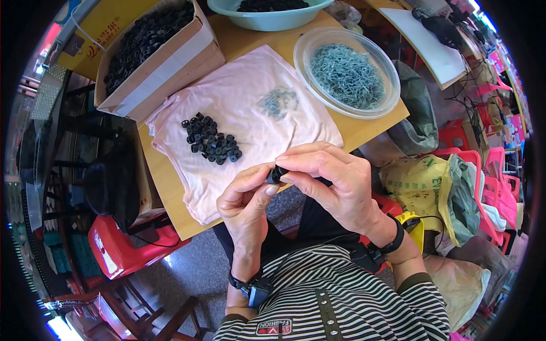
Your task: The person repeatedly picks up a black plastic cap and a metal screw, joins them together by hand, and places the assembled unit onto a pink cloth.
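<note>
A small black part (275, 174) is pinched between the left hand (245, 200) and right hand (336, 175) (its long way cannot be told); more black parts (211, 140) are spread ahead, nearer the left hand.

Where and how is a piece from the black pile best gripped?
Probably pinch an outermost piece by its sides, from above, at the near-right edge of the black pile: pieces are small, and neighbours crowd them less there.
</note>
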The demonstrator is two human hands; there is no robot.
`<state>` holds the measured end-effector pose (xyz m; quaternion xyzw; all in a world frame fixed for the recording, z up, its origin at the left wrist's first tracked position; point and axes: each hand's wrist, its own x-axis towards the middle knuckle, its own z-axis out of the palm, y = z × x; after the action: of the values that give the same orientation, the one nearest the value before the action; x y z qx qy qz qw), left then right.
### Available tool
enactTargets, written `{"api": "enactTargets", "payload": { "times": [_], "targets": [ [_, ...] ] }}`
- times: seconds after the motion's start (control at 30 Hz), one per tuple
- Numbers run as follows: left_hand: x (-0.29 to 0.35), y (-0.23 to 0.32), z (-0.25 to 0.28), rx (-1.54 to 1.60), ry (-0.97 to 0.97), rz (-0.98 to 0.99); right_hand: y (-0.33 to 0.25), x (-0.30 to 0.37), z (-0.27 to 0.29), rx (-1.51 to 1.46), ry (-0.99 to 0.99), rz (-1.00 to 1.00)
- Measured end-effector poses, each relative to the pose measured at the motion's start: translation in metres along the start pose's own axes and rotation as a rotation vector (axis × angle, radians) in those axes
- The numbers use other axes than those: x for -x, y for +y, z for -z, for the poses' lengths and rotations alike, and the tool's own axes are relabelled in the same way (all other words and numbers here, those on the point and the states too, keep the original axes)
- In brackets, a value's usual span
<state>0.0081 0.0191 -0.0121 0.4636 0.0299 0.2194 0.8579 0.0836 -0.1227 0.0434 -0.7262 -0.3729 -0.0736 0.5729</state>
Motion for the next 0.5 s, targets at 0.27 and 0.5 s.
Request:
{"api": "enactTargets", "payload": {
  "times": [0.27,0.5],
  "targets": [
    [-0.0042,0.0023,-0.0063,-0.046,-0.016,-0.025,0.0027,0.0040,0.0002,0.033,-0.005,0.015],
    [-0.0029,0.0007,-0.0059,-0.017,-0.011,-0.037,0.0015,0.0072,-0.0030,0.038,-0.002,0.003]
  ]
}}
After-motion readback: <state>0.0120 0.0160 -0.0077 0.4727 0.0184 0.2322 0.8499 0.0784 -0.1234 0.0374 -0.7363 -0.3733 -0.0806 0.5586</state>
